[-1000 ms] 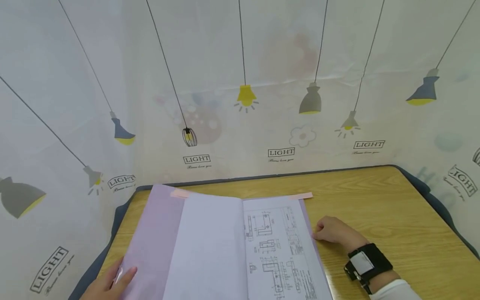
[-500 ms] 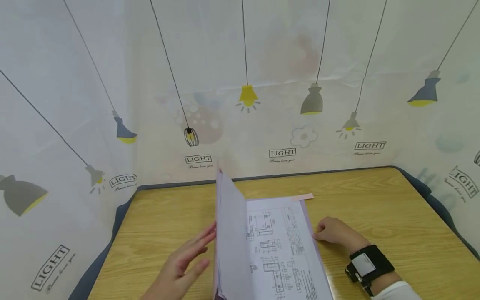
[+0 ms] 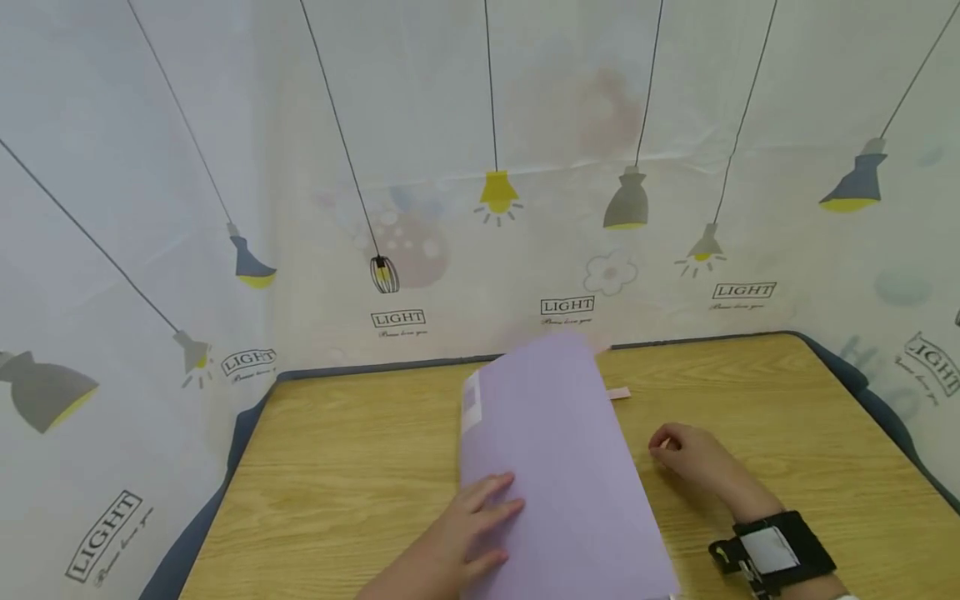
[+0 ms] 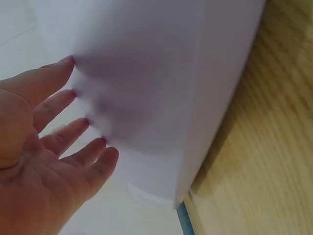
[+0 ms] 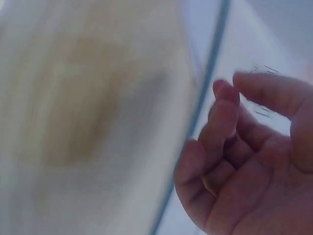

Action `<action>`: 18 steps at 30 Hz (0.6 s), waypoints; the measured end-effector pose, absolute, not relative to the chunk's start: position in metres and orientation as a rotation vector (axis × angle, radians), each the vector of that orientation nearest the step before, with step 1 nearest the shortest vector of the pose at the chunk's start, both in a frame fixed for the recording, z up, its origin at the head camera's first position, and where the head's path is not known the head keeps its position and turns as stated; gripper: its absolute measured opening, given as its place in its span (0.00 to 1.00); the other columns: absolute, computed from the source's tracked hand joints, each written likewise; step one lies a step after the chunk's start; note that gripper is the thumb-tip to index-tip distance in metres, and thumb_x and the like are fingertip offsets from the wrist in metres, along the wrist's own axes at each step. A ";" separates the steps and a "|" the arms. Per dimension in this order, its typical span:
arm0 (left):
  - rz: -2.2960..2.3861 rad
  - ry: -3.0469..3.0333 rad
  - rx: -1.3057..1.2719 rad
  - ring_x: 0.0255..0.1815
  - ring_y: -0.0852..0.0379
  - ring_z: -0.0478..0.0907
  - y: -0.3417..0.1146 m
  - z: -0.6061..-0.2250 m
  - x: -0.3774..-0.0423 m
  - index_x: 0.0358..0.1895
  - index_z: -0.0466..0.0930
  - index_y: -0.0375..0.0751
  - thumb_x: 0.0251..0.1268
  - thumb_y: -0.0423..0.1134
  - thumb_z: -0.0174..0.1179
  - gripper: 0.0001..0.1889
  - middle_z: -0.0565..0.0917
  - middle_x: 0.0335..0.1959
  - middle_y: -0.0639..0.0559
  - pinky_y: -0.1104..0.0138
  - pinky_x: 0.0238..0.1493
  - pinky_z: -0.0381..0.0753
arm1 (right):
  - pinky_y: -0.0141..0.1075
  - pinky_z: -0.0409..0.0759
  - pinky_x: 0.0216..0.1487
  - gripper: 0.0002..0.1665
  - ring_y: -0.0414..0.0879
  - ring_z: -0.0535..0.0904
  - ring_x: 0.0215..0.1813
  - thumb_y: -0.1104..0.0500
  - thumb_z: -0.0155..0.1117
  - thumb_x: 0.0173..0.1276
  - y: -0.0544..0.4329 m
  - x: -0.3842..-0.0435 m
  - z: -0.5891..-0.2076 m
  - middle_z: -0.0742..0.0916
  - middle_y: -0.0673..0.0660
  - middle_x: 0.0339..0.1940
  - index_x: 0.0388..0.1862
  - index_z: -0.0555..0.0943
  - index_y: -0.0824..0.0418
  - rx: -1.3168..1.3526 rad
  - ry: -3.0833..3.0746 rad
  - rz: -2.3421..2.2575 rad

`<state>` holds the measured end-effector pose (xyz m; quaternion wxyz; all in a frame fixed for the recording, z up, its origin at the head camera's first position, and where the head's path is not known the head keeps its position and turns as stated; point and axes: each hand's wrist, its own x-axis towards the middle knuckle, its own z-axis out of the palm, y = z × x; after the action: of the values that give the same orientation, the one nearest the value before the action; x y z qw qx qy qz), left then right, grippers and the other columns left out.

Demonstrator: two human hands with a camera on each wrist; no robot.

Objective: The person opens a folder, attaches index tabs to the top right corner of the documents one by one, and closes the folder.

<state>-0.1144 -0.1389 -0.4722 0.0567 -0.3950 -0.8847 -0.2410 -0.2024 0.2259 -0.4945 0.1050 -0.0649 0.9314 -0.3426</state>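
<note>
A light purple folder [image 3: 558,467] lies on the wooden table with its front cover swung over to the right, hiding the pages inside. Its spine side, with a white label [image 3: 471,402], faces left. My left hand [image 3: 468,533] touches the cover near the spine with spread fingers. In the left wrist view, the fingertips [image 4: 73,61] meet the purple cover. To the right of the folder, my right hand [image 3: 697,462] hovers by the table, fingers loosely curled, holding nothing. A pink tab [image 3: 619,393] sticks out from the folder's right edge.
The wooden table [image 3: 337,483] has a dark blue edge and stretches to both sides of the folder. Behind it hangs a pale sheet [image 3: 315,208] printed with lamps. A black band [image 3: 787,546] wraps my right wrist.
My left hand has turned the folder's left side over to the right, covering the drawing page. My right hand has let go of the folder's right edge and drawn slightly away.
</note>
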 end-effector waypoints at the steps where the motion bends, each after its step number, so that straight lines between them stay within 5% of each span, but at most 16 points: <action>1: -0.704 -2.703 -1.202 0.68 0.44 0.64 -0.138 -0.476 -0.114 0.64 0.71 0.45 0.57 0.43 0.65 0.29 0.66 0.69 0.44 0.51 0.62 0.68 | 0.35 0.68 0.27 0.08 0.43 0.69 0.27 0.60 0.58 0.67 0.228 -0.200 -0.489 0.77 0.52 0.25 0.39 0.78 0.64 -0.198 2.784 -1.019; 8: -0.505 -2.920 -1.117 0.72 0.45 0.59 -0.128 -0.497 -0.117 0.68 0.64 0.35 0.62 0.48 0.61 0.34 0.61 0.72 0.45 0.56 0.67 0.63 | 0.34 0.68 0.25 0.11 0.43 0.70 0.28 0.60 0.57 0.67 0.232 -0.190 -0.467 0.78 0.53 0.28 0.44 0.77 0.64 -0.211 2.919 -0.988; 18: -0.122 -2.982 -1.111 0.70 0.50 0.64 -0.106 -0.512 -0.119 0.64 0.70 0.36 0.59 0.53 0.62 0.33 0.67 0.69 0.45 0.62 0.65 0.67 | 0.33 0.68 0.26 0.10 0.43 0.70 0.29 0.60 0.59 0.65 0.226 -0.183 -0.458 0.78 0.51 0.27 0.44 0.78 0.63 -0.213 2.953 -0.947</action>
<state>-0.1193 -0.1056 -0.5123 -0.0216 -0.3488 -0.9362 -0.0384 -0.1827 0.2257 -0.4584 0.0166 -0.0686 0.9499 -0.3046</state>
